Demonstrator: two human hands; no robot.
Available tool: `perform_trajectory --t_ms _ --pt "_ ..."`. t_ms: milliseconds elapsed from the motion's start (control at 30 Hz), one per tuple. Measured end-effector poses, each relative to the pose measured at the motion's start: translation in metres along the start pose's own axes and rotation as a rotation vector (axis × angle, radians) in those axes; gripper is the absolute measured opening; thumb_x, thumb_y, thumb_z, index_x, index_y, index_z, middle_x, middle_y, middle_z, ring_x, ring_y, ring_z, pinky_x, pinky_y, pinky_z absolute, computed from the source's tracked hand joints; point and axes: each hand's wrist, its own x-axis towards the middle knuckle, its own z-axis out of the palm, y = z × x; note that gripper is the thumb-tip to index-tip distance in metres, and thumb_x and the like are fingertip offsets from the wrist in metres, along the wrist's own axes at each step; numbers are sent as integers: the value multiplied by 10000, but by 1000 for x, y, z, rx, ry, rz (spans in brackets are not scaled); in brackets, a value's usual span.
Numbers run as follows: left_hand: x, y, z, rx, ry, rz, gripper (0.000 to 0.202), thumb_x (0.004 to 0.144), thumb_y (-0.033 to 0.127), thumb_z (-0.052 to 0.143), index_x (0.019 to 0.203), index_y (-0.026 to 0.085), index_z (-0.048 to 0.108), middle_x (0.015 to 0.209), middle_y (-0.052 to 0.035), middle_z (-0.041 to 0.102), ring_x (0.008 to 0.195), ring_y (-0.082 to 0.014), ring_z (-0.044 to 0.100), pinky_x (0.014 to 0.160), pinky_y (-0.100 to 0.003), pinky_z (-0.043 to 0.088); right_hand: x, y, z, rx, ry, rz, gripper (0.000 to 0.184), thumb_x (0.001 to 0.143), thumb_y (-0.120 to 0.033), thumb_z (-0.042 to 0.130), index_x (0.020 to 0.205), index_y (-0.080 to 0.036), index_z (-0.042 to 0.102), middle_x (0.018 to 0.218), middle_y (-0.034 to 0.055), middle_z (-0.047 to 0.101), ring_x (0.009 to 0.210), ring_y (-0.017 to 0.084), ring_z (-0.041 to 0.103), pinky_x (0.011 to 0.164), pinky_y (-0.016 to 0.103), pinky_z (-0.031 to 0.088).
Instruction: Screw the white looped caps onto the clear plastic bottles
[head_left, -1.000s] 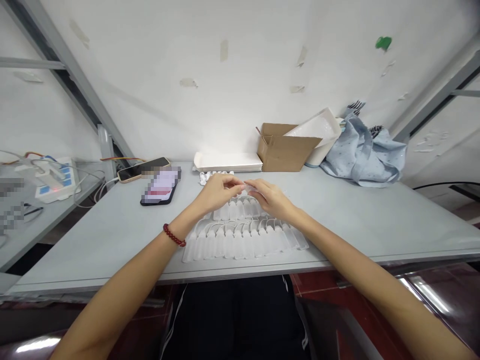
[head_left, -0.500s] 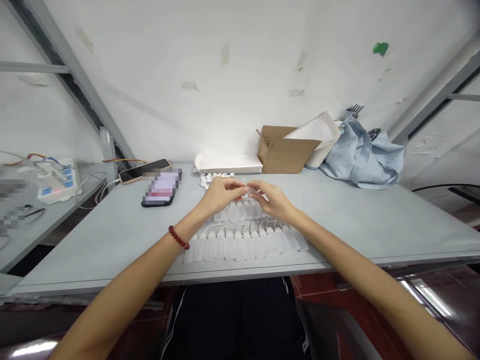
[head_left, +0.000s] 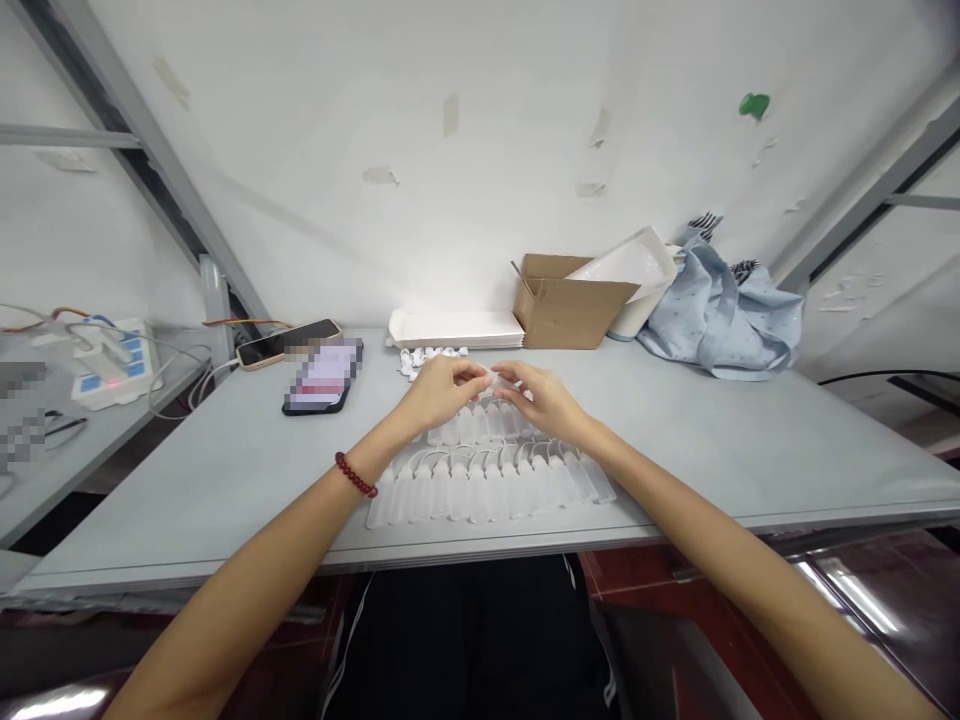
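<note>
Far left, a white power strip with blue sockets (head_left: 124, 365), plugs and cables crowded on it. Next along, on the long grey counter (head_left: 750, 450), a black-screened phone in a tan case (head_left: 289, 343), and right beside it a dark-cased phone with a blurred, lit screen (head_left: 324, 375). Here's the dark red beaded bracelet (head_left: 355, 475), circling the left wrist! Behind, a stack of long white trays (head_left: 457, 328), small white pieces (head_left: 427, 359) lying in front of it.

Now the left hand (head_left: 437, 393): narrow grip, thumb and fingers pinching a small translucent piece (head_left: 494, 381). That piece sits mid-counter between both hands, at the back row of frosted pieces (head_left: 476, 425); whether above or behind it, I can't tell. The longer front row of frosted pieces (head_left: 480, 492) lies nearer the edge, thin white wires looping over. And the right hand (head_left: 547, 402), narrow too, fingertips on that same piece! Further right, a brown cardboard box (head_left: 577, 315) with flaps up, then a pale blue cloth bag (head_left: 724, 320), slumped.
</note>
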Motion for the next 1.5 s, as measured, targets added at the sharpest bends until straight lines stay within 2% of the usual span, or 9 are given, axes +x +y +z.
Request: perform_trajectory --t_ms 233,300,467,567,800,1133,1333,1467,1500 --pt "2 -2 -5 6 -40 2 201 778 272 588 847 145 728 784 -54 721 654 -150 645 592 -245 519 -1 -3 -1 49 -10 5 218 946 -252 465 1125 -168 554 844 59 669 708 164 618 670 293 519" --pt "5 -8 -19 35 -11 -29 210 768 298 601 850 155 730 788 -53 728 676 -164 659 606 -256 528 -1 -4 -1 55 -8 40 217 944 -265 465 1114 -165 556 818 56 660 692 163 618 667 293 522" --pt "9 -36 -70 193 248 -148 254 778 321 543 797 115 690 782 -104 720 739 -209 664 658 -307 530 0 -4 -8 111 26 152 221 942 -306 455 1084 -168 554 799 56 658 679 166 647 649 291 531" --pt "7 -50 -84 302 253 -175 232 744 299 560 812 123 694 762 -95 722 726 -228 662 660 -333 527 -1 -5 -12 139 36 211 219 940 -314 458 1079 -177 557 798 49 664 671 157 656 638 277 531" --pt "6 -60 -59 561 110 -70 213 779 251 540 845 166 724 886 -96 703 888 -257 625 838 -377 464 -4 -10 -17 203 22 315 240 942 -341 469 1084 -173 567 779 39 667 691 156 660 568 242 496" --pt "3 -61 -49 710 40 -98 171 832 247 511 801 162 656 805 -79 644 842 -246 599 751 -344 447 -9 -11 -17 268 -12 304 223 959 -321 453 1120 -217 567 799 29 676 726 161 660 586 257 517" --pt "2 -58 -49 700 96 -140 113 790 205 520 759 170 623 801 -83 640 857 -266 596 747 -364 442 -9 -14 -15 283 -56 316 215 962 -315 445 1106 -217 570 813 35 676 724 159 648 554 249 498" --pt "-4 -32 -59 629 211 -150 154 810 269 522 847 165 629 844 -85 651 847 -258 600 747 -380 460 -9 -18 -13 294 -70 341 217 963 -317 443 1094 -210 579 796 33 672 718 151 639 526 230 476" --pt "-6 -23 -60 467 271 -133 166 798 311 566 856 174 638 839 -69 659 819 -236 606 747 -364 470 -9 -19 -12 301 -65 346 222 962 -317 445 1098 -206 581 800 35 675 724 152 640 542 234 484"
